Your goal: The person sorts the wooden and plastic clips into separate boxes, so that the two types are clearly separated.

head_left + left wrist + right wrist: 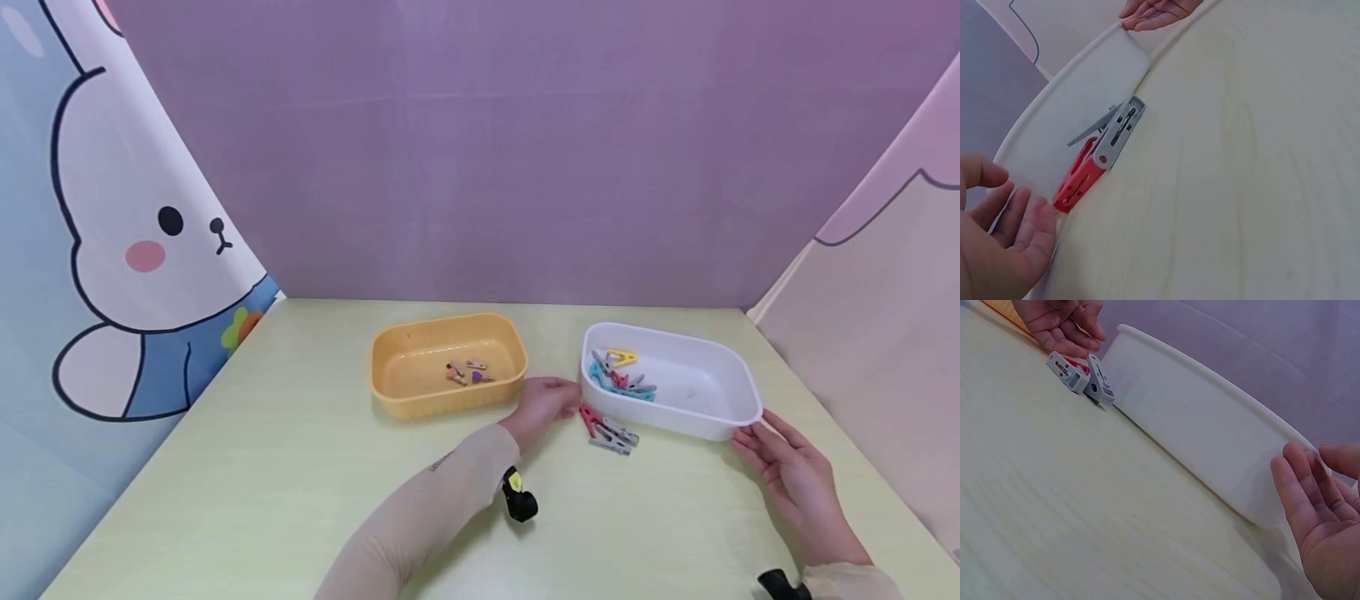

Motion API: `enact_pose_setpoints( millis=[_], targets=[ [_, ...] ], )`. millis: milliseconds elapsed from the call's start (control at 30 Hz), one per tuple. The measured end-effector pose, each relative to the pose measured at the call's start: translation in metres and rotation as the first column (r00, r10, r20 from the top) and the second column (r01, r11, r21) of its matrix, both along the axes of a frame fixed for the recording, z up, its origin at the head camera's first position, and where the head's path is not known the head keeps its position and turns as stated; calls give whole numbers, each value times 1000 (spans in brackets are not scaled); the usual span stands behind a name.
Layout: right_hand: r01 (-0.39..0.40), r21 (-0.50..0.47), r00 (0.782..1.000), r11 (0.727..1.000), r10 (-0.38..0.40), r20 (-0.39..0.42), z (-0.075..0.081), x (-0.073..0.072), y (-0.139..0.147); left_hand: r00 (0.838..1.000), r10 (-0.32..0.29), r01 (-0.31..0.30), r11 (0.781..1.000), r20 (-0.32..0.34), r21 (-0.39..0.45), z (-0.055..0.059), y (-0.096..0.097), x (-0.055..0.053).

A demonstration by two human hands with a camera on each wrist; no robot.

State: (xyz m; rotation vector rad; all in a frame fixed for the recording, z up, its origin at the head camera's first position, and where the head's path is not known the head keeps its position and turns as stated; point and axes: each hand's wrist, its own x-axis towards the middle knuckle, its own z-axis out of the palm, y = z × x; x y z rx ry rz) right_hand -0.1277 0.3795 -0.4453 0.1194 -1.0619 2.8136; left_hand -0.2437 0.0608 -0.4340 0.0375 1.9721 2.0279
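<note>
A white plastic basin [686, 421] stands on the table between my hands. My left hand [547, 400] is at its left end, fingers loosely bent against or close to the outer wall. At the right front corner, my right hand [791, 462] touches the basin with extended fingers, its thumb near the rim. Just before the basin's left front lie a red clothespin [588, 417] and grey clothespins [611, 446], close to my left fingertips. Inside the basin are yellow [622, 357], grey, red and teal clothespins, gathered at the left.
Left of my left hand sits an orange-yellow tub [408, 406] with several small clips [476, 365] in it. Black wrist-camera mounts [519, 500] show at both wrists. A purple backdrop [480, 167] rises behind the pale table [247, 467], with patterned cloth at both sides.
</note>
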Motion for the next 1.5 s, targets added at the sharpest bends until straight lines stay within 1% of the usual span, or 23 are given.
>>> enact_pose_setpoints(
  millis=[133,167,267,333,433,600,767,833,1000,1067,1100,1200,1300,1367,1400,1433,1500],
  targets=[
    [-1,-1,1000,1000,1,-2,1,0,0,995,-97,96,993,-10,-69,-1,-4,0],
    [-3,-3,1000,1000,3,-1,1,1,-1,993,-118,116,990,-22,-84,0,-5,0],
    [-2,2,1000,1000,2,-2,1,1,-1,985,-169,164,980,-40,-117,1,-5,0],
    [-4,2,1000,1000,4,-5,1,0,-1,975,-214,204,968,-60,-146,3,-7,-1],
    [-7,-1,1000,1000,7,-8,0,-1,-1,960,-273,254,945,-68,-207,7,-10,-2],
    [-5,6,1000,1000,5,-6,1,-2,-1,934,-353,317,890,-55,-327,14,-12,-3],
    [-5,12,1000,1000,5,-6,3,-2,-1,911,-409,353,837,-49,-417,17,-11,-4],
    [-9,9,1000,1000,9,-6,2,-2,-1,901,-430,364,819,-54,-443,19,-10,-4],
    [-17,-5,1000,1000,17,0,1,-1,-1,875,-479,387,778,-70,-495,18,-9,-6],
    [-15,-7,1000,1000,15,1,1,-1,-2,861,-502,394,756,-77,-522,16,-7,-7],
    [-14,-7,1000,1000,14,1,1,-1,-2,854,-515,397,743,-82,-539,15,-7,-8],
    [-10,-8,1000,1000,10,-2,2,-1,-2,826,-556,400,695,-93,-597,14,-4,-9],
    [-11,-8,1000,1000,11,-7,2,0,-1,801,-591,399,648,-97,-649,17,0,-6],
    [-10,-4,1000,1000,10,-9,1,0,-1,793,-601,396,629,-95,-669,19,2,-4],
    [-12,-5,1000,1000,12,-10,1,0,0,792,-603,394,621,-93,-677,21,3,-2],
    [-12,-5,1000,1000,12,-11,1,0,0,792,-604,395,617,-88,-681,21,3,-1],
    [-14,-7,1000,1000,14,-12,1,0,0,796,-599,392,613,-80,-686,23,4,0]
  ],
)
